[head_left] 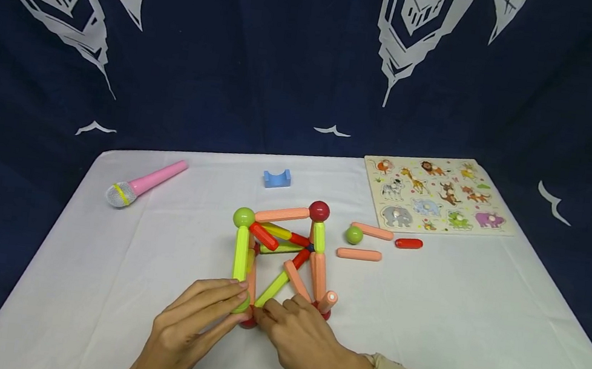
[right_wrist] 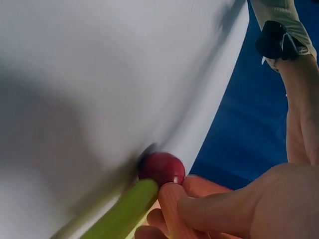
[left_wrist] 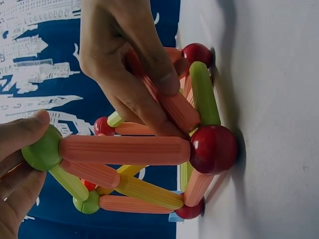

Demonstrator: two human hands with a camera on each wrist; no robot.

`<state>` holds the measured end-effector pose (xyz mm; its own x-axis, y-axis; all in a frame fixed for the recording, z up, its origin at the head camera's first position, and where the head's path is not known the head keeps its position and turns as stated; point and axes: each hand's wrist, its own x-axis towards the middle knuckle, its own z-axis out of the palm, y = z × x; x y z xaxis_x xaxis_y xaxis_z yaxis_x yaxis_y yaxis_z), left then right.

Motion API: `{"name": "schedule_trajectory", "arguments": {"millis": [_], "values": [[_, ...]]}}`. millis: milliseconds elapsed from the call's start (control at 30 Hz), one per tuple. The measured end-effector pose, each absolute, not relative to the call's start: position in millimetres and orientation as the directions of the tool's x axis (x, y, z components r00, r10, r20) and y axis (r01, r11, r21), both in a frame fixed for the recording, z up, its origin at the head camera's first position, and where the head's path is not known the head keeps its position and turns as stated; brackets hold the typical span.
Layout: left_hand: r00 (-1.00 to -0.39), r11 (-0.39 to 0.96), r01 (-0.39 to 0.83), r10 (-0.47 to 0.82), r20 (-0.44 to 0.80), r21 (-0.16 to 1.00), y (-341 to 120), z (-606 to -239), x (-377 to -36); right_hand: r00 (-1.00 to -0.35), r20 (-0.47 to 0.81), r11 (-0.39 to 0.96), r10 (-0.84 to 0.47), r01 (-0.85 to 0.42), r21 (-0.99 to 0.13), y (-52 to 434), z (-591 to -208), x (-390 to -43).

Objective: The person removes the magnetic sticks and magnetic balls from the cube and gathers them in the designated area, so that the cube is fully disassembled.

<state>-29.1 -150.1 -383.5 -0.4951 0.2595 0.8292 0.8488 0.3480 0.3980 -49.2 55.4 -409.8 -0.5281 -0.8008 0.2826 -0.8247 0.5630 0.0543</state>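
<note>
Pinching a green plastic ball (left_wrist: 44, 149) with left hand (head_left: 186, 327), gripping a ribbed salmon plastic rod (left_wrist: 172, 102) with right hand (head_left: 305, 344), at the stick-and-ball frame (head_left: 280, 249) mid-table. Probably seating a near-corner joint; next needing steady alignment.

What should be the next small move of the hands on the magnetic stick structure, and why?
Probably the right hand should press the salmon stick it pinches onto the red ball on the table, while the left hand steadies the green ball. The stick end already lies close beside that ball.
</note>
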Motion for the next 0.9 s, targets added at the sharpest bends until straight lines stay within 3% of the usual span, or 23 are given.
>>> {"name": "schedule_trajectory", "arguments": {"millis": [133,233,400,467,533,667,767,900], "values": [[-0.498,0.354,0.847,0.262,0.827,0.397,-149,-384,-29,-0.528,0.285,0.564,-0.8,-0.824,0.054,61,-409,-45],[-0.494,0.346,0.85,0.264,0.828,0.397,-148,-383,-29,-0.517,0.326,0.541,-0.792,-0.841,-0.018,70,-400,-37],[-0.488,0.335,0.855,0.261,0.833,0.395,-147,-380,-30,-0.58,0.314,0.433,-0.751,-0.793,-0.43,101,-356,-29],[-0.49,0.337,0.853,0.261,0.832,0.398,-147,-379,-30,-0.61,0.331,0.389,-0.72,-0.75,-0.535,118,-334,-33],[-0.496,0.343,0.85,0.26,0.829,0.4,-148,-379,-30,-0.647,0.362,0.399,-0.671,-0.726,-0.56,136,-316,-43],[-0.507,0.354,0.842,0.26,0.822,0.407,-149,-380,-30,-0.772,0.377,0.56,-0.511,-0.632,-0.535,170,-310,-80],[-0.514,0.354,0.838,0.255,0.819,0.416,-150,-380,-29,-0.865,0.238,0.685,-0.441,-0.496,-0.534,189,-336,-111],[-0.501,0.339,0.847,0.253,0.827,0.41,-149,-380,-29,-0.879,0.118,0.685,-0.461,-0.437,-0.583,202,-387,-138]]}}
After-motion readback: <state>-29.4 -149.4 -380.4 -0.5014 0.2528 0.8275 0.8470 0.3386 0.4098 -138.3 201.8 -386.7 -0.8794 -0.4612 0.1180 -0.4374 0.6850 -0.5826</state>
